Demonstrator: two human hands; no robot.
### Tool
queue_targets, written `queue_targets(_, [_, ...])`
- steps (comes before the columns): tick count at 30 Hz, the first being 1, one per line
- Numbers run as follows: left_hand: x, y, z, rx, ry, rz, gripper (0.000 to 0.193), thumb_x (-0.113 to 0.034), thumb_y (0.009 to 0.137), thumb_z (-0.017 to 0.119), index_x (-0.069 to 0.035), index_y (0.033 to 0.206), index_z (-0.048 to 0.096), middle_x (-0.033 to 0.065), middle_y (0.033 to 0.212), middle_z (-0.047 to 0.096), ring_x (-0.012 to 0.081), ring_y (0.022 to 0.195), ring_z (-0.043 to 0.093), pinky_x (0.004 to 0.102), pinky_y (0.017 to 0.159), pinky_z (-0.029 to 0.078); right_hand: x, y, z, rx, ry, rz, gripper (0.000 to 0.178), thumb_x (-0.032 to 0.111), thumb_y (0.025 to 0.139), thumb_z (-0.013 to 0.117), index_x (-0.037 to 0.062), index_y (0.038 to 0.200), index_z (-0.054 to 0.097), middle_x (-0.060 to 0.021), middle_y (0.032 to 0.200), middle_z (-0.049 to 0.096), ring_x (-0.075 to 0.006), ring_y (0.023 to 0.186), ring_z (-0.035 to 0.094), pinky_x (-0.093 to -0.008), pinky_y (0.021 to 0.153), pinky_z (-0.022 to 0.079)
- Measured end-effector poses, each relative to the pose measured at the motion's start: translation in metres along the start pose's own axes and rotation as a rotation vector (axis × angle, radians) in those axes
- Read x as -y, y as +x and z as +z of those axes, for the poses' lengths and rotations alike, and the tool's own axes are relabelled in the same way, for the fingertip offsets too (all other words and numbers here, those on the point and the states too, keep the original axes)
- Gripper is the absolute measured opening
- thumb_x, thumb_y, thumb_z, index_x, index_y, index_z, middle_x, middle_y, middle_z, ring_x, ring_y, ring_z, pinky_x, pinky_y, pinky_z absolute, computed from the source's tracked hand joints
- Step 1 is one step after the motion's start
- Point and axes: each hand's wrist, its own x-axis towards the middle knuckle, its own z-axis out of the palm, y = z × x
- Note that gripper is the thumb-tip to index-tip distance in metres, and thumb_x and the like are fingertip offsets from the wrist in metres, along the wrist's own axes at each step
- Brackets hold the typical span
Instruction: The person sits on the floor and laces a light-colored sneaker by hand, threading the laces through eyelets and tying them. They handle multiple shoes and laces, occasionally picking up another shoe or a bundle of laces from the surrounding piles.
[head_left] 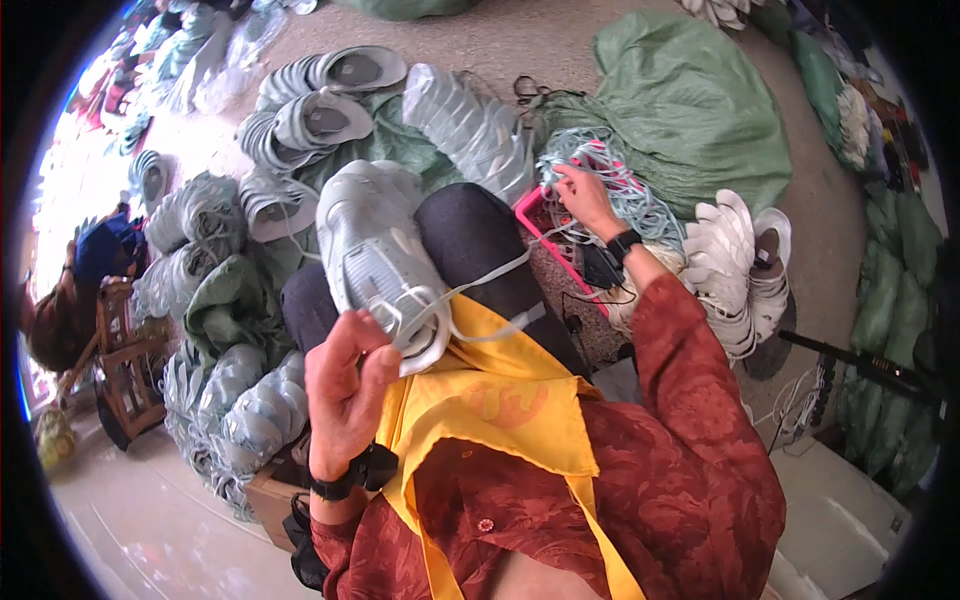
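A pale grey-white sneaker upper point(375, 240) lies across my lap, with the opening toward me. A white shoelace point(490, 270) loops from it and trails right over my dark-clad knee. My left hand point(345, 390) is curled at the near end of the upper, thumb and index finger drawn together; what they pinch is hidden. Out to the right, my right hand point(588, 200) reaches to a heap of pale blue shoelaces point(640, 205) in a pink-rimmed basket point(570, 262). Its fingers close on the laces' near edge.
Nested stacks of shoe uppers point(470, 125) surround me, with more white ones point(720, 260) at the right. A big green sack point(690, 110) lies behind the basket. A wooden chair point(130, 350) stands at left. A black bar point(850, 360) juts in from the right.
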Motion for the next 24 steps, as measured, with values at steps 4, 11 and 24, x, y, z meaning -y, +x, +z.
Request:
queue_targets(4, [-0.003, 0.009, 0.003, 0.035, 0.153, 0.061, 0.011, -0.002, 0.094, 0.065, 0.001, 0.086, 0.058, 0.0037, 0.075, 0.056, 0.0132, 0.067, 0.052, 0.0272, 0.065, 0.043, 0.132, -0.01, -0.034, 0.182, 0.476, -0.033, 0.018, 0.012, 0.101, 0.066, 0.0027, 0.114, 0.073, -0.0009, 0.092, 0.075, -0.0027, 0.063, 0.06, -0.02, 0.056, 0.049])
queue_targets(11, [-0.007, 0.011, 0.003, 0.05, 0.163, 0.058, 0.015, -0.006, 0.094, 0.071, 0.001, 0.09, 0.059, 0.0076, 0.079, 0.056, 0.0185, 0.069, 0.057, 0.0307, 0.062, 0.048, 0.283, -0.077, -0.064, 0.964, 0.931, -0.046, 0.02, 0.01, 0.102, 0.063, 0.0002, 0.12, 0.066, -0.0025, 0.098, 0.069, -0.0062, 0.07, 0.063, -0.0213, 0.062, 0.053])
queue_targets(24, [0.019, -0.004, -0.039, 0.085, -0.026, 0.058, 0.024, -0.02, 0.097, 0.071, 0.0, 0.089, 0.062, 0.008, 0.082, 0.062, 0.0214, 0.08, 0.055, 0.0347, 0.075, 0.043, 0.142, -0.058, -0.122, 0.131, 0.366, 0.078, 0.014, 0.015, 0.102, 0.065, 0.004, 0.094, 0.07, 0.0066, 0.072, 0.056, -0.0004, 0.059, 0.046, -0.0198, 0.052, 0.035])
